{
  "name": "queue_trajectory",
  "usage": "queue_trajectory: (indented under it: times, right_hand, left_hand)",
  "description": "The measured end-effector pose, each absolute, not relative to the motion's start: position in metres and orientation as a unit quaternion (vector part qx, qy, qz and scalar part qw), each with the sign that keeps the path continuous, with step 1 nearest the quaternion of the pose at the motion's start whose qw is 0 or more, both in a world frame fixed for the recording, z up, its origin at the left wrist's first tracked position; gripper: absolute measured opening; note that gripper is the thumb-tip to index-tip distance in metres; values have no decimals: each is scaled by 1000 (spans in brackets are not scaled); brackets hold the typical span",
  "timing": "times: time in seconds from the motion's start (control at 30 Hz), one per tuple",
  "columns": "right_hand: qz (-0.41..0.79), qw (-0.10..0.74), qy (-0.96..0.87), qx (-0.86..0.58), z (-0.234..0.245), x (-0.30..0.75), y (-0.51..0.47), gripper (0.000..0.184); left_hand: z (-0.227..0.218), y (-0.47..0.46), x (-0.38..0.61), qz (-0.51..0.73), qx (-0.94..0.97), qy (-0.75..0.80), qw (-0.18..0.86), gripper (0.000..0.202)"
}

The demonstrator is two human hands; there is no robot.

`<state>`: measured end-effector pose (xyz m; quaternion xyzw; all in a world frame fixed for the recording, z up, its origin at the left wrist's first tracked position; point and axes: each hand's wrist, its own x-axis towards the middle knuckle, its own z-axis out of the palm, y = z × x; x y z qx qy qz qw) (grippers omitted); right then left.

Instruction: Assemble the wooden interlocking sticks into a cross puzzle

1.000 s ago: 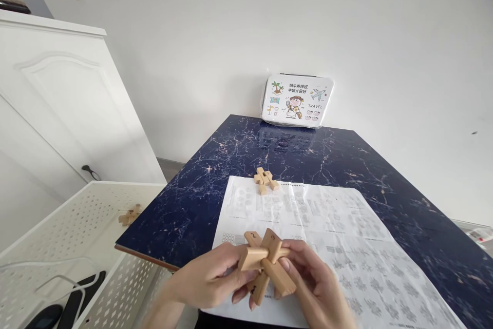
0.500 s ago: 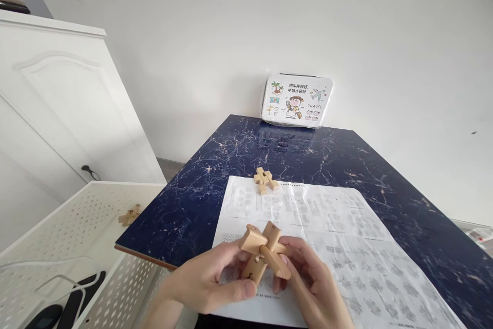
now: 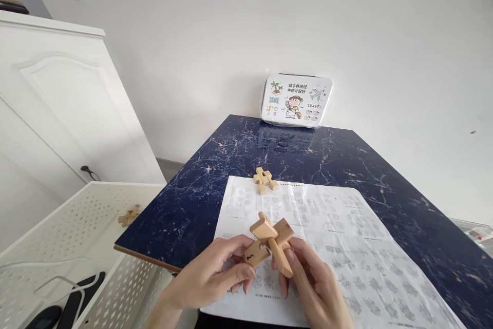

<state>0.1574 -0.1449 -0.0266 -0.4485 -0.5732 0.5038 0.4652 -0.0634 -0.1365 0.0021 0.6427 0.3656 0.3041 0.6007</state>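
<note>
Between my two hands, above a printed sheet, is a wooden interlocking puzzle (image 3: pixel 271 240) made of several crossed bars, some with dark marks on them. My left hand (image 3: pixel 215 272) pinches the marked bar at the lower left between thumb and fingers. On the other side, my right hand (image 3: pixel 314 277) grips the puzzle's right part, thumb against the bar that points down. The instruction sheet (image 3: pixel 346 216) lies under both hands, covered in small printed diagrams. Beyond the hands, a cluster of small wooden pieces (image 3: pixel 265 180) sits on the sheet's far edge.
A white illustrated case (image 3: pixel 296 101) leans on the wall at the back of the dark blue marbled table (image 3: pixel 181 200). To the left stands a white perforated shelf (image 3: pixel 57 221) with more wooden pieces (image 3: pixel 129 215), cables and a black device (image 3: pixel 44 317). A white cabinet (image 3: pixel 61 93) rises behind it.
The puzzle has been turned in my hands, and its bars now point differently. The lower-left bar sits further out to the left, with a gap showing near the middle.
</note>
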Motion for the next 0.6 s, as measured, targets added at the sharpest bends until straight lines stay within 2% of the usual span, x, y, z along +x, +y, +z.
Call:
queue_trajectory:
  times: [0.23, 0.6]
  right_hand:
    - [517, 442, -567, -465, -27, 159, -145, 45]
    - [556, 427, -548, -456, -30, 158, -145, 48]
  left_hand:
    - [1, -136, -63, 304, 660, 366, 581, 25]
    - [1, -136, -63, 303, 660, 364, 583, 28]
